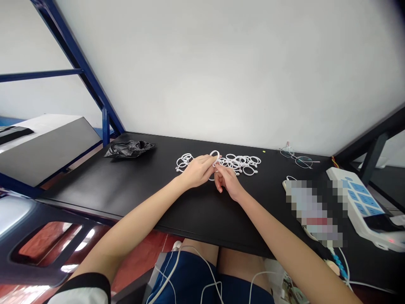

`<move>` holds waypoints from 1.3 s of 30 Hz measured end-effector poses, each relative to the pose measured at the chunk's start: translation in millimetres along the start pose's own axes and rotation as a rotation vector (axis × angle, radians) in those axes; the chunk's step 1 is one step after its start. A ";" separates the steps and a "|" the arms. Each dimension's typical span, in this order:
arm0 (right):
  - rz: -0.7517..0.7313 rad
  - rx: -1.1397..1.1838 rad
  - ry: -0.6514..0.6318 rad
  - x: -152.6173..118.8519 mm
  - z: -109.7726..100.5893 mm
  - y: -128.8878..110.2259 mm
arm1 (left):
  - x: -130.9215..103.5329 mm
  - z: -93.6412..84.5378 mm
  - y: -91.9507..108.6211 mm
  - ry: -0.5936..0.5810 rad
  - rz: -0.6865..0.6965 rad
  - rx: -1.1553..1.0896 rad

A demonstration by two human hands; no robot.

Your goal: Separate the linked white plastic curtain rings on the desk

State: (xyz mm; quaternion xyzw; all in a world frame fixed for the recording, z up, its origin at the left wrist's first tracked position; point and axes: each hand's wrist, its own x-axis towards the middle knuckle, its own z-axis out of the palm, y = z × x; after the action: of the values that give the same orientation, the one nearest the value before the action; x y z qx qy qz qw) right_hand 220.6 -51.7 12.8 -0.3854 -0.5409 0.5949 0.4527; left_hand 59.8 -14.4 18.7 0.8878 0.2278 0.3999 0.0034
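Note:
A heap of white plastic rings [243, 164] lies on the black table [126, 185] near the wall, with a smaller cluster of rings [183, 162] to its left. My left hand [198, 169] and my right hand [226, 180] meet in front of the heap. Both pinch one white ring [215, 155] that stands up between their fingertips, just above the table.
A crumpled black plastic bag [129, 148] lies at the far left of the table. Glasses [299, 158] rest near the wall on the right. A white power strip [363, 202] and a blurred-out object [313, 211] sit at the right edge. Blue steel frame [79, 63] rises at left.

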 end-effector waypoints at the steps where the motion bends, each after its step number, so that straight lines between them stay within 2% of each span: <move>1: 0.024 0.029 -0.024 0.3 -0.2 -0.7 | -0.3 1.5 1.0 0.001 0.010 -0.023; 6: 0.056 0.157 -0.061 2.7 -4.6 -4.1 | -1.9 3.5 0.5 -0.036 0.029 -0.075; 14: 0.113 0.278 0.051 4.9 -8.2 -5.3 | -1.2 1.6 3.0 -0.068 0.021 -0.123; 16: 0.116 0.285 0.055 5.0 -8.5 -4.9 | -1.0 2.7 2.5 -0.014 0.002 -0.092; 21: 0.093 0.243 0.064 5.5 -8.4 -2.8 | 0.6 -1.6 -1.4 0.203 -0.069 0.051; 24: 0.070 0.202 0.052 5.0 -7.1 -1.8 | 1.3 -7.5 -2.5 0.262 -0.141 0.102; 26: 0.052 0.155 0.041 4.0 -5.8 -0.8 | 1.1 -9.3 -2.7 0.239 -0.156 0.104; 32: -0.010 -0.083 -0.003 2.1 -3.7 4.8 | 0.2 -7.0 -2.2 0.003 -0.220 0.103; 39: -0.032 -0.120 0.031 1.6 -2.0 6.1 | 3.3 -11.1 -1.6 -0.067 -0.280 0.090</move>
State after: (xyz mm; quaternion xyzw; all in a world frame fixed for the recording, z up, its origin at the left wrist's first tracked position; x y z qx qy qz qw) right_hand 221.3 -49.6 6.6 -0.4125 -0.5746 0.5479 0.4467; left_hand 53.1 -13.6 28.3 0.8596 0.3666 0.3550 0.0271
